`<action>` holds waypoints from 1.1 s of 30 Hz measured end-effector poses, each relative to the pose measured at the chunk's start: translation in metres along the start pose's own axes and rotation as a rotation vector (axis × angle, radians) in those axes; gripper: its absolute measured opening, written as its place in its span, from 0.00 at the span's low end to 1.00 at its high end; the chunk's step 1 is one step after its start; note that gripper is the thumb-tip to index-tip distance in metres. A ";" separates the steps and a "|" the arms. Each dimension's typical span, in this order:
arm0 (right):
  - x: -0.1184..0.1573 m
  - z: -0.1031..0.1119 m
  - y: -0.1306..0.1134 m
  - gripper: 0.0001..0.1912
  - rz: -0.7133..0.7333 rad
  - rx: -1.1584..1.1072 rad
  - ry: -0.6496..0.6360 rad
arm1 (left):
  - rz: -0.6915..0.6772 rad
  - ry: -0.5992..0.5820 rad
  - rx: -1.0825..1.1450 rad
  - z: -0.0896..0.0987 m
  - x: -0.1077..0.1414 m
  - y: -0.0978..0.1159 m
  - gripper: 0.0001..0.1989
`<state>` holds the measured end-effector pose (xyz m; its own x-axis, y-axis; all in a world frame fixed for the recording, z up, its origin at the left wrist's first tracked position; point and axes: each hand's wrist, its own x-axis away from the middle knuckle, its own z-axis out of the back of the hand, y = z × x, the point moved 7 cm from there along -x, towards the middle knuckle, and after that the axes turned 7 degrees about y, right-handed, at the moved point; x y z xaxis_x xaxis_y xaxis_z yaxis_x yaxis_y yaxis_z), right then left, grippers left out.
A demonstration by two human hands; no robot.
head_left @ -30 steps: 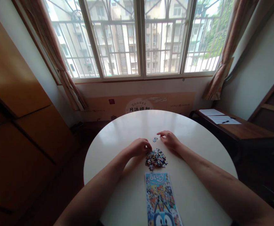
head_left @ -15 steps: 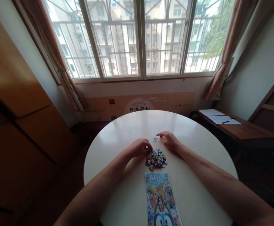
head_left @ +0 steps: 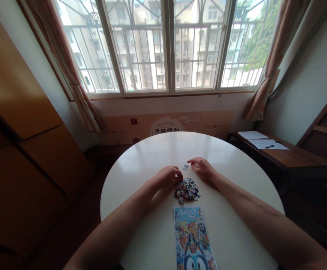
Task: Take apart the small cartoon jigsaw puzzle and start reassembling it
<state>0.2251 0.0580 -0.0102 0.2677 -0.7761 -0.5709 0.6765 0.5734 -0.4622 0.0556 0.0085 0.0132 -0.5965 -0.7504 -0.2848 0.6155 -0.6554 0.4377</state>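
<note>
A heap of small multicoloured puzzle pieces (head_left: 187, 190) lies on the round white table (head_left: 129, 165). Beyond it, a few light blue pieces (head_left: 185, 167) sit together between the hands. My left hand (head_left: 170, 175) is at the heap's upper left edge, thumb and fingers curled together; whatever they may pinch is too small to make out. To the right of the small group rests my right hand (head_left: 201, 167), its index finger stretched toward those pieces and the other fingers loosely bent. Nearer to me lies a colourful sheet (head_left: 193, 236) with "BLUEY" printed at its top.
At the right stands a wooden bench (head_left: 301, 155) with papers (head_left: 267, 144) and dark pens on it. A printed cardboard panel (head_left: 118, 129) is behind the table, below the barred window. Wooden cabinets (head_left: 11, 93) fill the left side.
</note>
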 end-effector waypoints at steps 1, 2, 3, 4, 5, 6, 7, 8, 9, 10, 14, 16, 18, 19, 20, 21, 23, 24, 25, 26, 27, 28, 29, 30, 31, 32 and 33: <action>0.000 0.000 0.000 0.18 0.001 0.000 0.000 | 0.004 0.002 -0.003 0.000 0.000 0.000 0.05; 0.000 0.000 0.000 0.17 0.001 0.000 0.000 | 0.007 0.004 -0.005 0.000 0.000 0.000 0.05; 0.000 0.000 0.000 0.17 0.002 0.000 0.001 | 0.010 0.006 -0.008 0.000 0.000 0.000 0.05; 0.000 0.000 0.001 0.17 0.002 0.000 0.001 | 0.011 0.008 -0.009 0.000 0.000 0.000 0.04; 0.000 0.000 0.001 0.17 0.002 0.000 0.002 | 0.010 0.008 -0.010 0.001 0.000 0.000 0.04; 0.000 -0.001 0.001 0.17 0.003 -0.001 0.001 | 0.007 0.007 -0.008 0.001 0.000 0.001 0.05; 0.000 -0.001 0.001 0.17 0.003 -0.001 0.001 | 0.003 0.003 -0.005 0.002 0.000 0.002 0.05; 0.000 -0.001 0.002 0.17 0.003 -0.002 0.000 | -0.002 -0.001 -0.002 0.002 0.001 0.003 0.06; 0.000 -0.001 0.002 0.17 0.003 -0.002 -0.001 | -0.006 -0.006 0.001 0.003 0.001 0.004 0.07; 0.000 -0.001 0.002 0.17 0.003 -0.002 -0.002 | -0.010 -0.011 0.004 0.003 0.001 0.005 0.07; 0.000 -0.002 0.002 0.17 0.005 -0.003 -0.004 | -0.017 -0.019 0.009 0.003 0.002 0.008 0.07; 0.000 -0.002 0.002 0.17 0.008 -0.005 -0.005 | -0.014 -0.018 0.015 0.003 0.002 0.008 0.08; 0.000 -0.001 0.002 0.17 0.010 -0.006 -0.004 | -0.007 -0.017 0.023 0.002 0.002 0.007 0.07; 0.000 -0.001 0.002 0.17 0.010 -0.006 -0.004 | -0.002 -0.017 0.028 0.001 0.001 0.006 0.07; 0.000 -0.001 0.002 0.17 0.010 -0.007 -0.005 | 0.004 -0.017 0.034 0.001 0.001 0.004 0.07; 0.000 -0.001 0.001 0.17 0.011 -0.009 -0.005 | 0.012 -0.017 0.041 0.000 0.001 0.003 0.07; 0.000 -0.001 0.001 0.17 0.011 -0.011 -0.007 | 0.031 -0.022 0.056 0.000 0.000 -0.001 0.07; 0.000 0.000 0.001 0.17 0.011 -0.012 -0.008 | 0.043 -0.025 0.064 0.000 0.000 -0.002 0.07; 0.000 0.000 0.001 0.17 0.011 -0.012 -0.008 | 0.056 -0.029 0.073 0.000 -0.001 -0.004 0.06; 0.000 0.000 0.000 0.17 0.011 -0.013 -0.008 | 0.071 -0.033 0.083 0.000 -0.001 -0.006 0.06; 0.000 0.000 0.000 0.17 0.011 -0.013 -0.008 | 0.086 -0.035 0.094 0.000 -0.001 -0.007 0.06; 0.001 0.001 0.000 0.17 0.011 -0.014 -0.007 | 0.102 -0.037 0.104 0.000 -0.001 -0.009 0.05; 0.001 0.001 0.000 0.16 0.012 -0.015 -0.006 | 0.119 -0.038 0.115 0.000 -0.001 -0.010 0.05; 0.001 0.000 0.000 0.16 0.014 -0.016 -0.005 | 0.136 -0.040 0.126 0.000 -0.001 -0.011 0.06; 0.001 0.000 0.000 0.16 0.016 -0.018 -0.004 | 0.154 -0.041 0.137 0.000 -0.002 -0.013 0.06; 0.001 0.000 0.000 0.16 0.018 -0.019 -0.002 | 0.172 -0.042 0.148 0.000 -0.002 -0.015 0.06; 0.001 0.000 0.000 0.16 0.020 -0.021 0.001 | 0.191 -0.043 0.160 0.000 -0.002 -0.016 0.07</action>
<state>0.2254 0.0575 -0.0111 0.2808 -0.7642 -0.5806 0.6563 0.5943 -0.4648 0.0468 0.0209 0.0071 -0.5006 -0.8528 -0.1489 0.6320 -0.4775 0.6103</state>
